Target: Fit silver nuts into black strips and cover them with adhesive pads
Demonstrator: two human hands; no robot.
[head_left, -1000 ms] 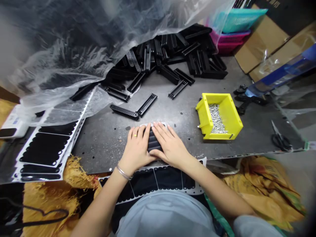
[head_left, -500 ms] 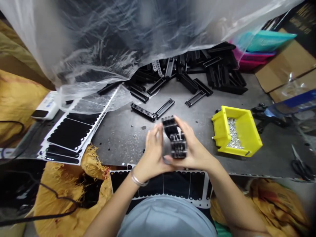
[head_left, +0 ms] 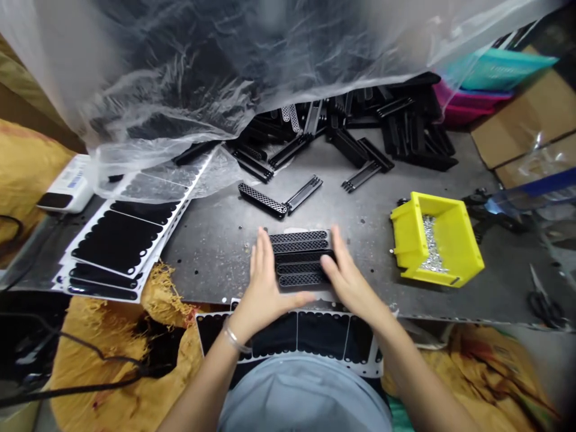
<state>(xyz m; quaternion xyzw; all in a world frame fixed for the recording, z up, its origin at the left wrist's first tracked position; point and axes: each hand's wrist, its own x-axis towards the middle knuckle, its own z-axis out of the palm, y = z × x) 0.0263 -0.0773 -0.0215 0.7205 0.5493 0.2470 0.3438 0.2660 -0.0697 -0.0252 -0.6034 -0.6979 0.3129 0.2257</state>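
Several black plastic bars with lattice faces [head_left: 300, 258] lie side by side in a row on the grey table, faces upward. My left hand [head_left: 265, 279] is at their left ends, fingers stretched out and thumb pointing right along the near side. At the right ends is my right hand [head_left: 351, 282], its fingers extended and apart, the thumb touching or just over the bars. Neither hand is wrapped around them. Just beyond lies a black hinged pair of bars [head_left: 283, 204], opened into a V.
A yellow bin [head_left: 450, 240] of small metal pieces stands at right, with scissors [head_left: 544, 300] nearer the edge. Black bars [head_left: 360, 150] are heaped at the back under clear plastic sheeting [head_left: 180, 78]. Sheets of black stickers [head_left: 121, 237] lie at left, beside a white device [head_left: 69, 183].
The bars, held together as a tilted block between both hands before, now lie flat on the table with lattice faces up. My hands have spread apart to their two ends.
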